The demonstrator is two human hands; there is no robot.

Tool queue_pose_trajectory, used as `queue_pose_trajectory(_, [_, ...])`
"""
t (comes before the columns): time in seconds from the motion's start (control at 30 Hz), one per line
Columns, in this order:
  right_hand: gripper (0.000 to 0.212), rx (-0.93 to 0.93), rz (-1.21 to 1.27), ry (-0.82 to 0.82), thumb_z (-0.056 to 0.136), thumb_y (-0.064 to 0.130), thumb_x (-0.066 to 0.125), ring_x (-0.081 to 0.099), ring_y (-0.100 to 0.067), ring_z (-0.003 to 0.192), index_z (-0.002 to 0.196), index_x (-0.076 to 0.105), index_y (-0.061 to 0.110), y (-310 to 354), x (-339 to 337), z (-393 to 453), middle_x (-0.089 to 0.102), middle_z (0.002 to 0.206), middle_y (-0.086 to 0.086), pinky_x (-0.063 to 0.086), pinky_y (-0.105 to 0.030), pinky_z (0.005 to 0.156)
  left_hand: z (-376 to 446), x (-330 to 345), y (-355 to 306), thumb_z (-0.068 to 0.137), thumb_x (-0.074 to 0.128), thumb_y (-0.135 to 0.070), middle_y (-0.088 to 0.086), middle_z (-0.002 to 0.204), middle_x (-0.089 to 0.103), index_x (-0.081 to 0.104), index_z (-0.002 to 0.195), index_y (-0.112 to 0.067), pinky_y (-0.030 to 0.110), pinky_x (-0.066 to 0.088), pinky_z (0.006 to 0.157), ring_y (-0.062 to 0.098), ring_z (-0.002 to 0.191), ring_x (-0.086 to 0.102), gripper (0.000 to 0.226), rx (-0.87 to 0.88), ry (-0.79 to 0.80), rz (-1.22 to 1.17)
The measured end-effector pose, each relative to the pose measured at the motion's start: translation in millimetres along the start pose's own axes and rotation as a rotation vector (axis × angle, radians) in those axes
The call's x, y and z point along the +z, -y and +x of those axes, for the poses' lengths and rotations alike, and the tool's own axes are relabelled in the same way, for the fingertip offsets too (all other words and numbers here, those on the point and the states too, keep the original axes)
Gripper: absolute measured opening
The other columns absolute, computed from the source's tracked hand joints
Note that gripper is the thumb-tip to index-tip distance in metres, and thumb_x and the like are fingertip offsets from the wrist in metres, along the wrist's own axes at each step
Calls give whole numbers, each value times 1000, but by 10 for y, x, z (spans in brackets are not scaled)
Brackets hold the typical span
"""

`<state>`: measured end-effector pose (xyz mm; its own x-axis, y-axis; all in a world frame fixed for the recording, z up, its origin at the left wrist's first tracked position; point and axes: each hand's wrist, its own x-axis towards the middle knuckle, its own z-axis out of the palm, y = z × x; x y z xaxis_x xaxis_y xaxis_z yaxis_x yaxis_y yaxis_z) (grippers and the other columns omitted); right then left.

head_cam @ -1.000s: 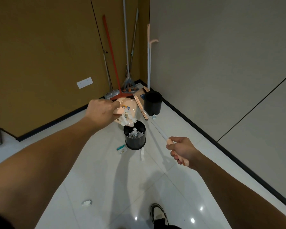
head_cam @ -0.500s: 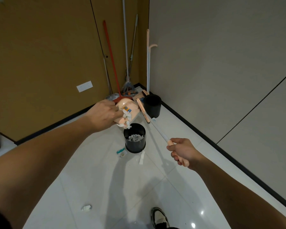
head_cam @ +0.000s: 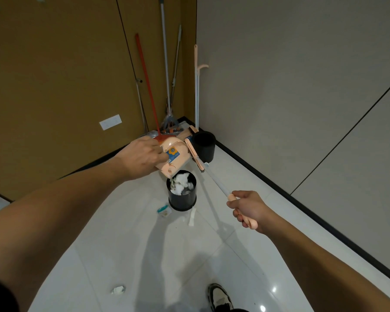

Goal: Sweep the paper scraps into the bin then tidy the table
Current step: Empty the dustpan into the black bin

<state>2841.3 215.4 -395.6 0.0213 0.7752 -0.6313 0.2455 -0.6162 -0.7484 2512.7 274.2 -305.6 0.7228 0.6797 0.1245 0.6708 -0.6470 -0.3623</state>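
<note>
- Left hand (head_cam: 142,157) gripped peach dustpan (head_cam: 172,157), tipped over black bin (head_cam: 182,194) holding paper scraps (head_cam: 179,184).
- Right hand (head_cam: 249,209) closed on broom handle (head_cam: 216,184).

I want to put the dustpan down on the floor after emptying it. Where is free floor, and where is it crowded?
Free: the tiles between the shoe and the bin, and the strip right of the bin along the grey wall. Crowded: the corner, with leaning mops and a second black bin. Scraps lie at the bin's foot; one more lies near left.
</note>
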Motion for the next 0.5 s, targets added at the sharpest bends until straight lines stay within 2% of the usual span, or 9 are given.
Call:
queue_pose_trajectory(0.17, [58,-18,21,-5,89,9,67,46,-15,41,143,48,17,18,124,-53,59,68,-12,41,-22,40,-123,-75,76,72,81,-23,4,67,63,66,82,-16,35,44,61,26,64,56,20,-59,-32,-2])
queue_pose_trajectory(0.37, [58,-33,25,-28,87,11,68,47,-16,42,142,50,21,41,299,-40,59,68,-11,41,-23,41,-360,-8,219,71,83,-26,7,63,60,66,79,-10,32,35,57,29,59,53,24,-290,-63,-22])
queue_pose_trajectory(0.43, [58,-33,20,-43,87,11,68,48,-16,42,142,50,21,58,338,0,60,68,-11,42,-23,41,-453,34,281,68,86,-25,8,56,55,60,72,-8,29,29,53,28,54,50,31,-403,-105,-56])
queue_pose_trajectory(0.5, [59,-31,-3,-58,87,10,68,48,-15,41,142,48,19,78,366,66,60,69,-12,42,-23,42,-545,94,337,69,86,-27,10,55,52,59,73,-8,28,25,51,28,53,49,33,-543,-139,-98])
